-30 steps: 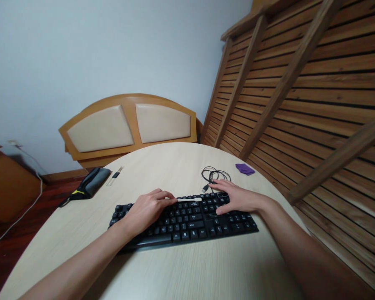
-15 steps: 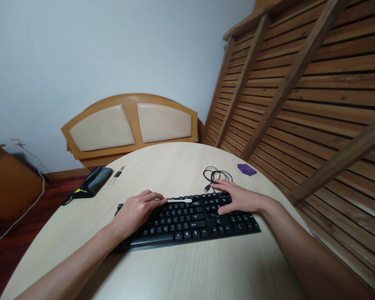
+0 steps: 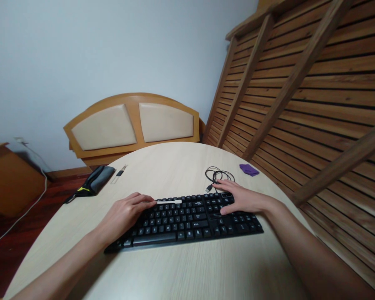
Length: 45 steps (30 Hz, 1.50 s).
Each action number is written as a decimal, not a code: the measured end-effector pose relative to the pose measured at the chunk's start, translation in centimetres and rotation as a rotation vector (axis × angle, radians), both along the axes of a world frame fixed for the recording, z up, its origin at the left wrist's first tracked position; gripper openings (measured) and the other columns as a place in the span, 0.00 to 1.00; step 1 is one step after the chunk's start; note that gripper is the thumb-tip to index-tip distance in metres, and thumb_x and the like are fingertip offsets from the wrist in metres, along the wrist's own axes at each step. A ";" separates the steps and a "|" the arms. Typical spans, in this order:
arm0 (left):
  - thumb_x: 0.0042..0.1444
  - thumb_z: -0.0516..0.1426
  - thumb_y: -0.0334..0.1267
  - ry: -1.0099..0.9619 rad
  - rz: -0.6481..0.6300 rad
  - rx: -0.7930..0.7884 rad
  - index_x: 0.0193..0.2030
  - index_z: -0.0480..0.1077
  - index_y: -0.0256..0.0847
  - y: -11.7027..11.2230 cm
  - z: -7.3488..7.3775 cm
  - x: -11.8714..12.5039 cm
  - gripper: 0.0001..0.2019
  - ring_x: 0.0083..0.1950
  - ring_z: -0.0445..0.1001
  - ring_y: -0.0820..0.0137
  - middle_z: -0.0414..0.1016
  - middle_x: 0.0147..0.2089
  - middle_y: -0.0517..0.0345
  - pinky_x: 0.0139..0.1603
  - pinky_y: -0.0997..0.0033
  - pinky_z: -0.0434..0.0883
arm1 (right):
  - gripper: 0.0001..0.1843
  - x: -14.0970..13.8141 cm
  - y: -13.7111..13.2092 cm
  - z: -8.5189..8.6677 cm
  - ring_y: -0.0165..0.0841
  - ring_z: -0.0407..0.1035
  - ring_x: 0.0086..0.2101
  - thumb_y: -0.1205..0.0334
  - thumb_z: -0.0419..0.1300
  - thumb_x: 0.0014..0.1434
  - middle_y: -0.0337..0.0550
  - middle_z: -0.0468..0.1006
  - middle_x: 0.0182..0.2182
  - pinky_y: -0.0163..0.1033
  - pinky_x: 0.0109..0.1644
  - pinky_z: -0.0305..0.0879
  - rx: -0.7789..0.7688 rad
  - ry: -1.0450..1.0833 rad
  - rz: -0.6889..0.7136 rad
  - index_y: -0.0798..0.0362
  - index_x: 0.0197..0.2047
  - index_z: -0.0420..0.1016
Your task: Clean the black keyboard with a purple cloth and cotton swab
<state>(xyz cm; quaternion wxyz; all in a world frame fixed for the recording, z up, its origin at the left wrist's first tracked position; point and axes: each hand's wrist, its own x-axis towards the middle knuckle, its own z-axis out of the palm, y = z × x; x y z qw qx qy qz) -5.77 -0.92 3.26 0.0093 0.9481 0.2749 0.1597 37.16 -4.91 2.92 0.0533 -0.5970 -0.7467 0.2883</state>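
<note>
A black keyboard (image 3: 187, 218) lies across the round pale wooden table (image 3: 175, 266). My left hand (image 3: 123, 214) rests over its left end, fingers pinched on a thin white stick (image 3: 169, 201) that lies along the top key row. My right hand (image 3: 242, 198) lies flat on the keyboard's right end, fingers stretched out and holding it down. The keyboard's coiled black cable (image 3: 218, 174) with a USB plug sits just behind my right hand.
A purple cloth (image 3: 249, 169) lies at the table's far right edge. A grey and black pouch (image 3: 95, 180) and a small clear item (image 3: 120, 173) sit at the far left. Behind stand a padded headboard (image 3: 133, 125) and slatted wooden frames (image 3: 300, 91).
My left hand has slid leftwards along the top key row, drawing the white stick with it. My right hand has stayed on the keyboard's right end.
</note>
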 end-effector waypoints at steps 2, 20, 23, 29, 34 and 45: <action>0.66 0.47 0.25 0.001 0.004 0.001 0.59 0.74 0.47 -0.1 0.0 -0.3 0.22 0.51 0.77 0.63 0.78 0.54 0.54 0.48 0.60 0.79 | 0.62 0.1 0.0 -0.1 0.55 0.33 0.72 0.27 0.68 0.44 0.48 0.43 0.75 0.59 0.75 0.35 0.006 0.006 0.003 0.46 0.75 0.54; 0.66 0.47 0.27 0.022 0.094 0.033 0.56 0.76 0.50 0.4 -0.1 -5.1 0.22 0.51 0.77 0.65 0.79 0.54 0.56 0.47 0.66 0.77 | 0.62 0.2 0.1 -0.2 0.54 0.34 0.73 0.27 0.67 0.45 0.50 0.41 0.76 0.58 0.75 0.36 0.004 -0.013 0.010 0.48 0.75 0.53; 0.67 0.48 0.28 0.010 0.120 0.026 0.56 0.76 0.50 0.2 0.0 -5.7 0.21 0.51 0.77 0.64 0.79 0.54 0.55 0.47 0.66 0.76 | 0.62 0.3 0.2 -0.4 0.54 0.34 0.73 0.27 0.67 0.44 0.50 0.42 0.76 0.57 0.75 0.36 0.005 -0.007 0.008 0.48 0.75 0.54; 0.68 0.48 0.33 0.004 0.154 0.037 0.56 0.77 0.53 0.2 0.0 -7.4 0.20 0.49 0.79 0.64 0.80 0.53 0.56 0.45 0.69 0.76 | 0.61 0.3 0.2 -0.5 0.56 0.34 0.72 0.28 0.67 0.45 0.47 0.43 0.75 0.60 0.75 0.35 0.023 0.005 0.013 0.44 0.74 0.55; 0.66 0.48 0.32 0.017 0.180 0.043 0.54 0.78 0.50 0.2 0.0 -8.7 0.20 0.49 0.79 0.64 0.81 0.52 0.53 0.46 0.69 0.76 | 0.61 0.1 0.1 -0.3 0.54 0.34 0.72 0.28 0.67 0.45 0.50 0.43 0.75 0.59 0.75 0.36 0.012 -0.016 0.003 0.47 0.74 0.55; 0.66 0.49 0.35 0.003 0.251 0.031 0.52 0.78 0.56 -0.1 0.9 -11.9 0.19 0.50 0.80 0.63 0.81 0.53 0.61 0.48 0.67 0.78 | 0.61 0.3 0.2 -0.5 0.54 0.34 0.72 0.28 0.68 0.45 0.49 0.43 0.75 0.59 0.75 0.36 0.012 -0.006 0.006 0.47 0.74 0.55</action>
